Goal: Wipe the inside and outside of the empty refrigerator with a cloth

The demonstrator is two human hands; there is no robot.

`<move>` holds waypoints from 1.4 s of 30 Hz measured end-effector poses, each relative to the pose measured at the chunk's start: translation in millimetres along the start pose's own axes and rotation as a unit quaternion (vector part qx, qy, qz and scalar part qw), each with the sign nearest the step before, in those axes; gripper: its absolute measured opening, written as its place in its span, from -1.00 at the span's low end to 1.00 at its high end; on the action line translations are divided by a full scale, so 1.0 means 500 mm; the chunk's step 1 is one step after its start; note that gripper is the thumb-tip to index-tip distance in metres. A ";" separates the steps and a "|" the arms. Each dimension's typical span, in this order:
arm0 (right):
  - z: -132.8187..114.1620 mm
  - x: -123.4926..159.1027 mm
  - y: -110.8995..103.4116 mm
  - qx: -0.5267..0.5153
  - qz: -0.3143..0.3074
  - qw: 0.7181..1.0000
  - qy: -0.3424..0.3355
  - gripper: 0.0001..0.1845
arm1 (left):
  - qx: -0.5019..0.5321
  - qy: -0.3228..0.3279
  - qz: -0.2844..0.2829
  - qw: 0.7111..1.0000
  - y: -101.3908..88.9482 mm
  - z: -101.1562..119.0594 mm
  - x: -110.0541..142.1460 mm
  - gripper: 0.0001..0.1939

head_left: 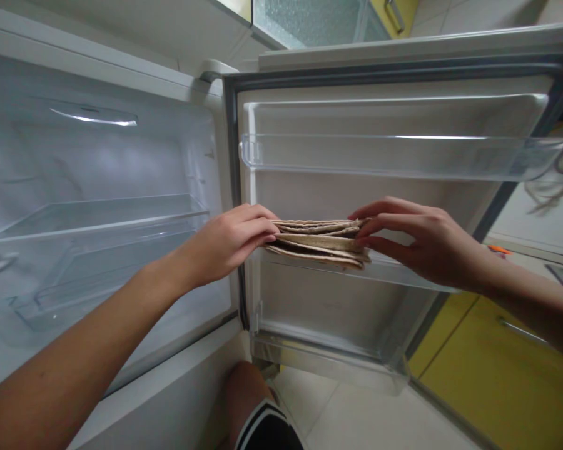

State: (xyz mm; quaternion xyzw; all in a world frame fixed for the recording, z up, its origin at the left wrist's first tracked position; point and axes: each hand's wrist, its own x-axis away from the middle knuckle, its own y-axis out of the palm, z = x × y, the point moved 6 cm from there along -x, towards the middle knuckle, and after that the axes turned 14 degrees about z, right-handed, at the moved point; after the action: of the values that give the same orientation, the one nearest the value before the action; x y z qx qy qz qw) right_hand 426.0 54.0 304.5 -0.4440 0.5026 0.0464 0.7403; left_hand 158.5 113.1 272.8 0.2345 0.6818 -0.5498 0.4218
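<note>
Between my two hands is a folded, layered beige cloth (316, 242), with thin stitched-looking edges and darker brown showing between the folds. It is held level in front of the open fridge door. My left hand (234, 242) pinches its left end, fingers on top and the thumb hidden. At the right end, my right hand (413, 236) grips the layers between thumb and fingers. A door shelf (394, 272) of clear plastic lies just behind and below the cloth.
The open fridge door (309, 206) spans the centre and right, with an upper clear shelf (380, 156) and a bottom bin (333, 365). Left is the fridge interior with a glass shelf (98, 215). A yellow cabinet (492, 369) stands lower right; my knee (248, 390) is below.
</note>
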 end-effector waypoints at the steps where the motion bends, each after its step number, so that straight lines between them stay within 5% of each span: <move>1: -0.004 0.004 0.000 -0.005 -0.008 1.000 -0.008 -0.68 | -0.006 0.005 -0.001 1.000 -0.001 0.000 0.002 -0.75; 9: -0.048 0.032 0.012 0.012 -0.005 0.991 -0.135 -0.82 | -0.216 0.185 -0.023 0.958 -0.007 0.023 0.035 -0.82; 12: -0.070 0.049 0.023 0.080 0.027 0.969 -0.230 -0.87 | -0.277 0.237 -0.007 0.931 -0.001 0.029 0.048 -0.84; 15: -0.085 0.069 0.038 0.159 0.056 0.936 -0.310 -0.71 | -0.311 0.280 0.018 0.908 0.007 0.032 0.057 -0.76; 18: -0.085 0.081 0.051 0.209 0.068 0.911 -0.349 -0.71 | -0.308 0.293 0.029 0.905 0.015 0.028 0.062 -0.75; 25: -0.067 0.072 0.040 0.170 0.091 0.944 -0.269 -0.90 | -0.215 0.206 0.052 0.953 0.011 0.005 0.050 -0.74; 30: -0.052 0.066 0.025 0.161 0.109 0.965 -0.177 -0.97 | -0.222 0.201 0.086 0.950 -0.006 0.006 0.044 -0.77; 42: -0.036 0.048 0.023 0.047 0.085 0.989 -0.111 -0.93 | -0.214 0.233 0.118 0.941 -0.010 0.018 0.057 -0.84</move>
State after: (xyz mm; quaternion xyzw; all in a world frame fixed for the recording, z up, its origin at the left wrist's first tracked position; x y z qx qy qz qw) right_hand 419.0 39.2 276.8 -0.3562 0.4546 0.1345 0.8052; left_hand 142.3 98.9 251.4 0.3391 0.8300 -0.2676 0.3528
